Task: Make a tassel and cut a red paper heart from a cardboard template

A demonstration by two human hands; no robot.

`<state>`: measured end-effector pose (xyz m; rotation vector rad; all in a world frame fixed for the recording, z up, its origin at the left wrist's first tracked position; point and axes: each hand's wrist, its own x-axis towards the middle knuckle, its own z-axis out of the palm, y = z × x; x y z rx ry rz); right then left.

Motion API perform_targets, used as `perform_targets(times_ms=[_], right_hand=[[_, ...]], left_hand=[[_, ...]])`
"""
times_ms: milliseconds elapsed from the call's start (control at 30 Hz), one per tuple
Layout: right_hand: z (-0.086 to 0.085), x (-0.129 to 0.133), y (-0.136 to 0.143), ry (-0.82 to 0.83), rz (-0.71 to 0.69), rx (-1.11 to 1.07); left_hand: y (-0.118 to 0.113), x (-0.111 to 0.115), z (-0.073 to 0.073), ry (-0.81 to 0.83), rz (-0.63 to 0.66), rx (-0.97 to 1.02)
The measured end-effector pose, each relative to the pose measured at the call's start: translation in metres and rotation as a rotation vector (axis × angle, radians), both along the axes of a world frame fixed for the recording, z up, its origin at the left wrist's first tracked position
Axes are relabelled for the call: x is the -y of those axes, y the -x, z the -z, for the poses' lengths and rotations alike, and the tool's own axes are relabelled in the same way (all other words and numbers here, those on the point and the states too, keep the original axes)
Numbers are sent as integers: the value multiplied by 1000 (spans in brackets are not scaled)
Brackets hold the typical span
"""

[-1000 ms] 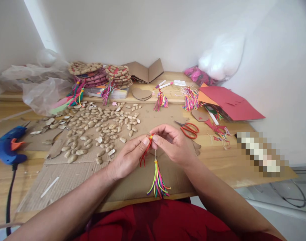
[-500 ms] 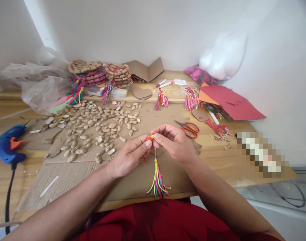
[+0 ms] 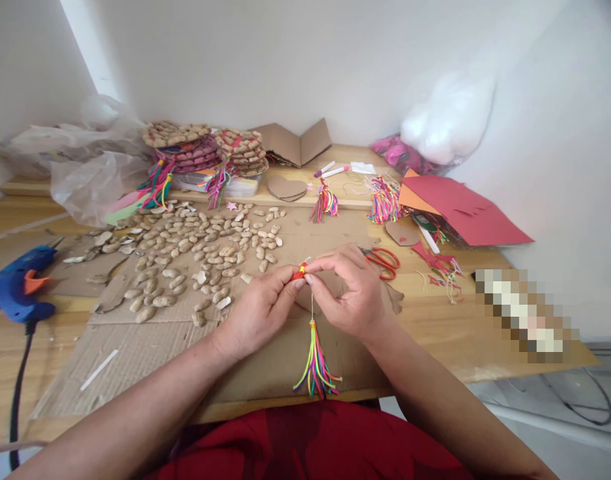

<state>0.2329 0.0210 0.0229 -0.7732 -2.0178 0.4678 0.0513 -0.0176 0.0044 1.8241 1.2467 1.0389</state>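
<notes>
Pinches one red cord [image 3: 297, 275], banded with one yellow tie [image 3: 302, 269], between two hands, above the tabletop [image 3: 435, 347] and near its front edge. Grasps the cord with thumb and forefinger in the grip of the left hand [image 3: 258, 310], and closes the grip of the right hand [image 3: 353, 293] on the tie end. Dangles one many-coloured tassel [image 3: 315, 363] on one white string [image 3: 312, 305] below the right fingertips. Has one pair of scissors [image 3: 383, 260] just beyond the right hand, partly hidden by it. Has one blue glue gun [image 3: 20, 287] at far left, one white strip [image 3: 99, 370] nearer, and peanuts [image 3: 180, 237], too many to count, scattered beyond the left hand. Includes, on the shelf [image 3: 350, 198], two stacks of peanut-covered pads [image 3: 241, 150], two markers [image 3: 330, 171] and at least one cardboard heart [image 3: 287, 188]; also includes one more heart [image 3: 402, 233] near the scissors.
</notes>
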Motion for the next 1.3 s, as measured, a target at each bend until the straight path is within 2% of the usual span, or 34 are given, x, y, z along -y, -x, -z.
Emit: perform_targets(times_ms=[200, 333, 433, 533, 633, 733, 900, 1067, 1300], right_hand=[[1, -2, 2, -55, 49, 64], [4, 0, 4, 8, 83, 33], [10, 0, 6, 122, 126, -12], [13, -1, 8, 328, 120, -81], [9, -1, 8, 539, 82, -113], [4, -1, 9, 638, 77, -94], [8, -1, 10, 555, 119, -73], [16, -2, 10, 526, 95, -95], [8, 0, 10, 592, 30, -98]], left_hand=[[-2, -2, 11, -182, -55, -132], [-4, -1, 14, -272, -101, -230], [-5, -2, 15, -333, -137, -320], [-4, -4, 19, -413, -160, -419], [-3, -4, 23, -466, -181, -535], [-2, -4, 27, -462, -186, -651], [-2, -1, 26, -465, -189, -687], [-2, -1, 26, -448, -164, -690], [-3, -1, 27, -482, -154, -661]])
